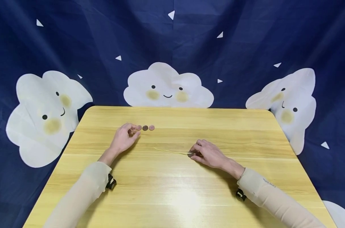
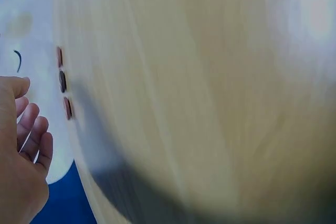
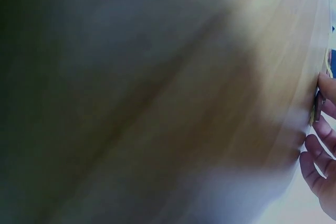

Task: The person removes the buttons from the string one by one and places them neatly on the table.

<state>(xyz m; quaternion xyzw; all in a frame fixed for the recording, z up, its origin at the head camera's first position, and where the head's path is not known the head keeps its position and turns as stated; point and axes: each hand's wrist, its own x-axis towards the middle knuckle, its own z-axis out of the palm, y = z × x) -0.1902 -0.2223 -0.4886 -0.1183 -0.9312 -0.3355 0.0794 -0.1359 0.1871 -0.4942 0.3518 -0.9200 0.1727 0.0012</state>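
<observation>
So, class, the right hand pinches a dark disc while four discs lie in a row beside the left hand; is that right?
Not quite: the head view shows three discs in a row beside the left hand, not four. The right hand does pinch a dark disc.

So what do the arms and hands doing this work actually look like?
They're a person's. The left grip and right grip are bare hands, ungloved. The left sleeve and right sleeve are pale cream; the right one has a small dark marking near its cuff, too small to read. A small black device sits at each cuff.
</observation>
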